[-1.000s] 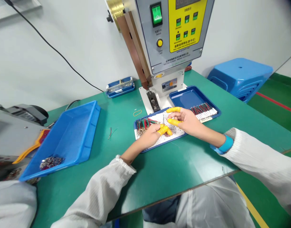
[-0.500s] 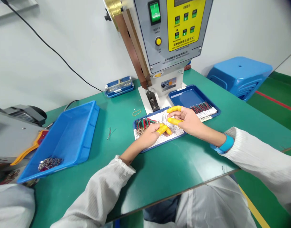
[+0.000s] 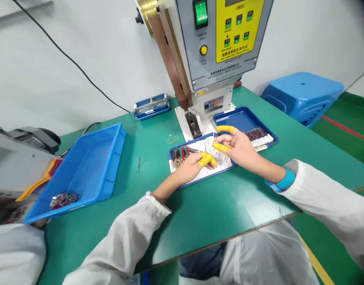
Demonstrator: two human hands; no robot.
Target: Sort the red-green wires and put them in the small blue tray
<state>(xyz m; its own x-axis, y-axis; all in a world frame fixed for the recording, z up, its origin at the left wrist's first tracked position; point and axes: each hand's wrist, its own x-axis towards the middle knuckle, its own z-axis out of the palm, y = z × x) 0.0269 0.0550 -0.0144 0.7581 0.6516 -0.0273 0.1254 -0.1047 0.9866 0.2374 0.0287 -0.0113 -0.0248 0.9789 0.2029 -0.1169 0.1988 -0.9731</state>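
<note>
My left hand [image 3: 196,163], with yellow finger covers, is pinched closed over a shallow blue tray [image 3: 199,180]. From its fingertips stick up thin dark wires [image 3: 206,146]. My right hand [image 3: 237,145] hovers just to the right, its yellow-covered thumb and index finger spread apart with nothing visible between them. Under both hands the tray holds many small white pieces [image 3: 225,159]. At its left end lie red, green and black wires with metal terminals [image 3: 182,155].
Behind the tray stands a crimping machine [image 3: 220,75]. A second blue tray [image 3: 232,116] holds wires with white ends. To the left are a large blue bin [image 3: 92,158] with metal parts, a loose wire [image 3: 138,164] and a rubber band [image 3: 172,139]. A blue stool [image 3: 303,93] stands at right.
My right thumb and index finger have spread a little wider. The left hand keeps its pinch on the wires. The whole view has shifted slightly.
</note>
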